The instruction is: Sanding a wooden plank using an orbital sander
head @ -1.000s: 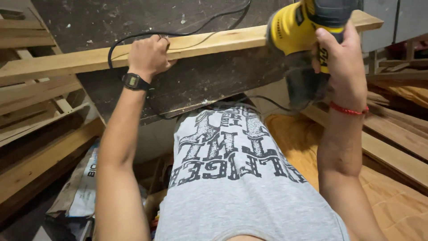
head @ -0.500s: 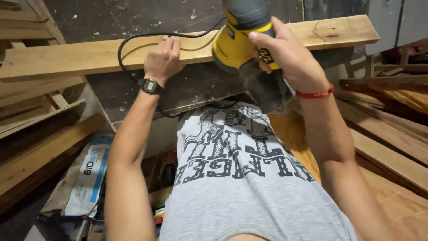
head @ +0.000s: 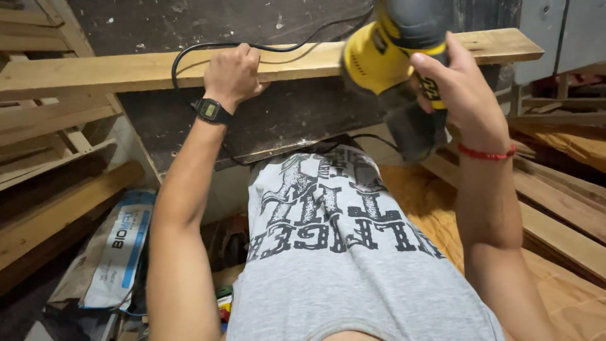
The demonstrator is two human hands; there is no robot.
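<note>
the long wooden plank lies across the dark surface from side to side, so a hand cannot go straight over without lifting. the left hand sits on the plank's near edge, and the black cord loops just behind it — an easy thing to snag. the yellow sander and the right hand fill the room on the right part of the plank. between the two hands a bare stretch of plank is free. to the left, stacked boards crowd the side — more boards lie on the right.
</note>
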